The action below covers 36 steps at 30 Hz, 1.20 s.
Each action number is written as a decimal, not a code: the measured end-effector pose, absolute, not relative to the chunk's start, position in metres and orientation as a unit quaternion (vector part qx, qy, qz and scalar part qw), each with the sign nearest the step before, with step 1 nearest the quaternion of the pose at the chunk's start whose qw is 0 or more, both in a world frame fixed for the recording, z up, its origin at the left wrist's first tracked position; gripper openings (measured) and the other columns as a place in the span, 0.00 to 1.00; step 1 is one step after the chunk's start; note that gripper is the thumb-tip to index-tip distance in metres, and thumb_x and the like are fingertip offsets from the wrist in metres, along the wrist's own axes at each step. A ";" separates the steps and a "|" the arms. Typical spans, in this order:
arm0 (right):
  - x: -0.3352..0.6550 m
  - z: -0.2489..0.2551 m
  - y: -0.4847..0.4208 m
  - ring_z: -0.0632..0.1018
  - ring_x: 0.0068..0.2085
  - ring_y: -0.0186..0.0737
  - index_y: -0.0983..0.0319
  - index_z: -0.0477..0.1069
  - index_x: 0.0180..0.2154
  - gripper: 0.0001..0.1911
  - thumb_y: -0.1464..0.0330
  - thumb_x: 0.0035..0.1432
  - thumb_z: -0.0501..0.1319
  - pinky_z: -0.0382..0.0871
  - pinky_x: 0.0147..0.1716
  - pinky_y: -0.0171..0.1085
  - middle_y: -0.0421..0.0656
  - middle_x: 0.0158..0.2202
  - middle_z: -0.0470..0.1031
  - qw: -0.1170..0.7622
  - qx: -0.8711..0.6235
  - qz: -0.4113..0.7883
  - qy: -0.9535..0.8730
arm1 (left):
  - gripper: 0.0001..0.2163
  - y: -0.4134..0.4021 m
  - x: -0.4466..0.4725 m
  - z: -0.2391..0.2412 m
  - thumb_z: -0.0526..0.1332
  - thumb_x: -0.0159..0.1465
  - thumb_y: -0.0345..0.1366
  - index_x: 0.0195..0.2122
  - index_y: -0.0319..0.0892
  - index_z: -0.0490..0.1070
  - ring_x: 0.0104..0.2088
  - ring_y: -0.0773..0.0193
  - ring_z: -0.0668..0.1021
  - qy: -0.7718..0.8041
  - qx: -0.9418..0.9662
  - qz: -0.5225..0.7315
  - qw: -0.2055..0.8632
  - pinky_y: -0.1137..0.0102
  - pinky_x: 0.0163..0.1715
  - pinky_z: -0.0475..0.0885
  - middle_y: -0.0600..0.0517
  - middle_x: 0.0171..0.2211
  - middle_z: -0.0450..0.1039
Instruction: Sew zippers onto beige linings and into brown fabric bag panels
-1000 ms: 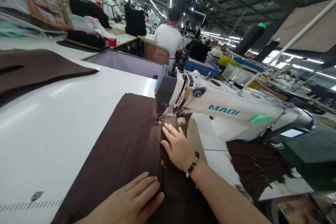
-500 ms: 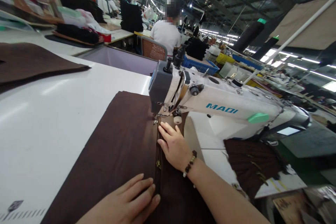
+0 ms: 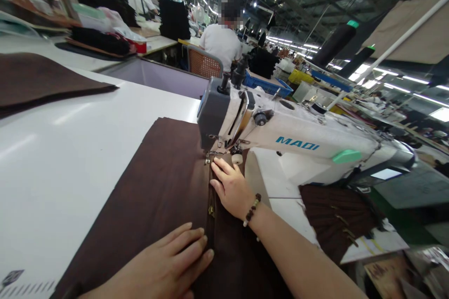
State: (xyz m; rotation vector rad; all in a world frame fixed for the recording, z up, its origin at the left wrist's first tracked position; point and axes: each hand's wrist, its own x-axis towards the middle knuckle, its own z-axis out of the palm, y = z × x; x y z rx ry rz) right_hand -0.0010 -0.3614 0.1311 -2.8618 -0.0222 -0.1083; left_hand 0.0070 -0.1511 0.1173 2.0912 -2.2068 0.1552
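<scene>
Dark brown fabric (image 3: 154, 187) lies flat under the presser foot (image 3: 207, 159) of a white sewing machine (image 3: 298, 138). A zipper with a brass-coloured pull (image 3: 211, 210) runs along the fabric towards the foot. My right hand (image 3: 231, 187), a beaded bracelet at the wrist, rests on the zipper's right side with its fingers outstretched, tips close beside the foot. Nearer to me, my left hand (image 3: 175, 259) lies flat on the fabric just left of the zipper, its fingers extended. Lighter tan cloth (image 3: 256, 175) shows beyond my right hand.
Folded brown fabric (image 3: 45, 81) lies on the white table (image 3: 66, 159) at the left. More brown pieces with zipper pulls (image 3: 336, 215) are heaped at the right. Behind the machine are a blue crate (image 3: 268, 86) and a seated person in a white shirt (image 3: 220, 44).
The fabric and the zipper pull have shifted slightly forward, towards the presser foot. My left hand has moved forward with them; my right hand stays close beside the foot.
</scene>
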 end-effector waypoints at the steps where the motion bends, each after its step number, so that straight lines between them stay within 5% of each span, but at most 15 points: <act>1: 0.001 0.131 -0.362 0.61 0.61 0.42 0.67 0.59 0.60 0.23 0.67 0.65 0.50 0.50 0.62 0.50 0.48 0.61 0.58 0.139 -0.989 -0.040 -0.009 | 0.23 -0.151 0.009 0.115 0.66 0.57 0.40 0.53 0.40 0.68 0.48 0.55 0.75 -0.724 0.685 0.055 0.055 0.64 0.50 0.71 0.46 0.49 0.73; 7: 0.014 0.131 -0.370 0.67 0.56 0.41 0.68 0.60 0.59 0.23 0.67 0.65 0.50 0.56 0.59 0.45 0.51 0.57 0.64 0.144 -0.988 -0.045 -0.011 | 0.18 -0.150 0.023 0.104 0.53 0.68 0.42 0.57 0.45 0.63 0.54 0.61 0.69 -0.707 0.693 0.075 0.119 0.65 0.59 0.60 0.52 0.53 0.69; 21: 0.032 0.126 -0.381 0.69 0.53 0.40 0.62 0.70 0.50 0.16 0.66 0.66 0.49 0.57 0.58 0.42 0.47 0.52 0.69 0.126 -0.990 -0.062 -0.012 | 0.17 -0.162 0.038 0.116 0.50 0.69 0.43 0.53 0.43 0.68 0.50 0.61 0.70 -0.702 0.691 0.098 0.142 0.66 0.56 0.60 0.50 0.48 0.72; 36: 0.020 0.140 -0.374 0.68 0.55 0.41 0.65 0.65 0.54 0.18 0.69 0.64 0.52 0.57 0.59 0.43 0.48 0.55 0.67 0.147 -0.988 -0.042 0.005 | 0.16 -0.158 0.040 0.118 0.49 0.69 0.42 0.52 0.43 0.68 0.51 0.62 0.69 -0.698 0.693 0.098 0.151 0.67 0.57 0.57 0.50 0.48 0.71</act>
